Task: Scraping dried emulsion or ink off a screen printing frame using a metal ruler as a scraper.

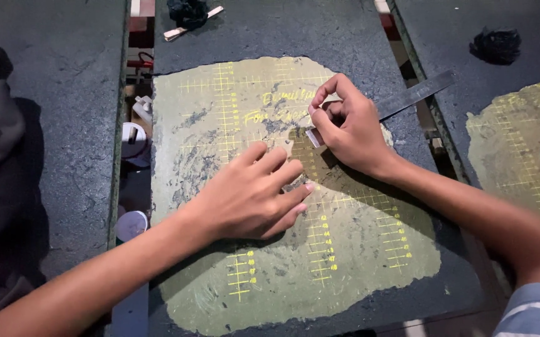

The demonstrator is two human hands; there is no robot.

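A worn olive-green cutting mat [357, 249], ragged at its edges and ruled with yellow grid lines and tick marks, fills the middle of the frame on a dark grey stone-like worktop [270, 31]. The left hand [251, 193] lies palm down on the mat just left of centre, fingers spread and flat, pressing on the scuffed surface and grasping nothing. The right hand [351, 125] sits above and to the right of it, near the upper centre of the mat, its thumb and forefinger pinched around a small pale flat piece [312, 137] whose lower end touches the mat; what the piece is made of cannot be told. The two hands are near each other but not touching.

A long dark metal ruler [416, 93] runs diagonally from behind the right hand toward the upper right of the frame. In the right part of the frame a second green mat with yellow grid lines [519, 143] lies on a neighbouring dark slab, and a black crumpled wad [496, 45] sits above it. At the top centre another black wad [188, 11] rests beside a pale wooden stick [192, 24]. In the gap left of the main mat stand small white round objects [134, 140].
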